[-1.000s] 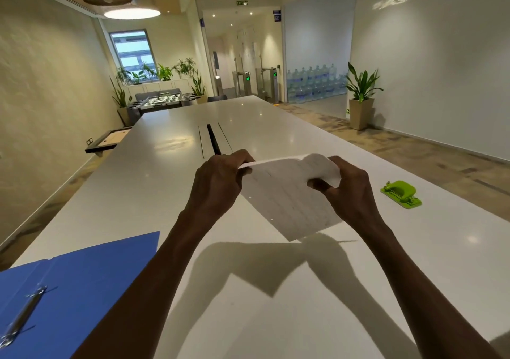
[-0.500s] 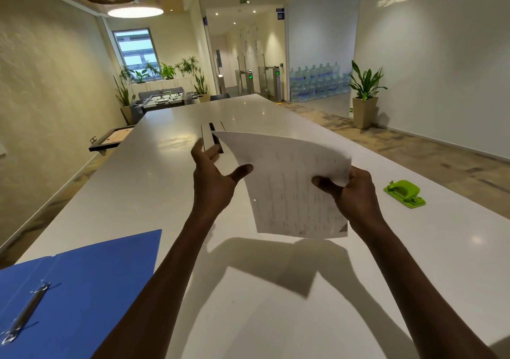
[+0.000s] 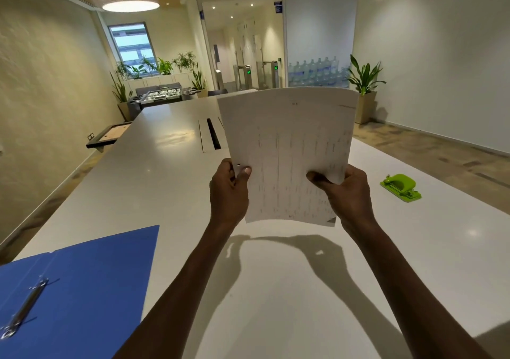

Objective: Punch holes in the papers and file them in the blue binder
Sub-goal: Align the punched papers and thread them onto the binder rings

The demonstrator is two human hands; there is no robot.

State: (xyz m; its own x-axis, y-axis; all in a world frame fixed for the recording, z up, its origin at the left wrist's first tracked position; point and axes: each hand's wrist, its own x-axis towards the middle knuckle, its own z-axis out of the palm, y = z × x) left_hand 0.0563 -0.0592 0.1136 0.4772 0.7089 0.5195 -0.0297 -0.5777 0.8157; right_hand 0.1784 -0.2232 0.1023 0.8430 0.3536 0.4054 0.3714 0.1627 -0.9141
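I hold a stack of white printed papers (image 3: 289, 151) upright above the white table (image 3: 276, 289). My left hand (image 3: 227, 193) grips their lower left edge, thumb on the front beside a small punched hole. My right hand (image 3: 349, 196) grips the lower right edge, thumb across the front. The blue binder (image 3: 82, 281) lies open flat at the table's near left, its metal ring clip (image 3: 24, 307) showing. A green hole punch (image 3: 401, 187) sits on the table to the right of my right hand, apart from it.
A black cable slot (image 3: 214, 138) runs along the table's middle behind the papers. A potted plant (image 3: 364, 88) stands on the floor at the right wall. Further plants and a sofa are at the far end.
The papers went from folded low between both hands to flat and upright, raised higher. My left hand let go briefly, then took the lower left edge again.
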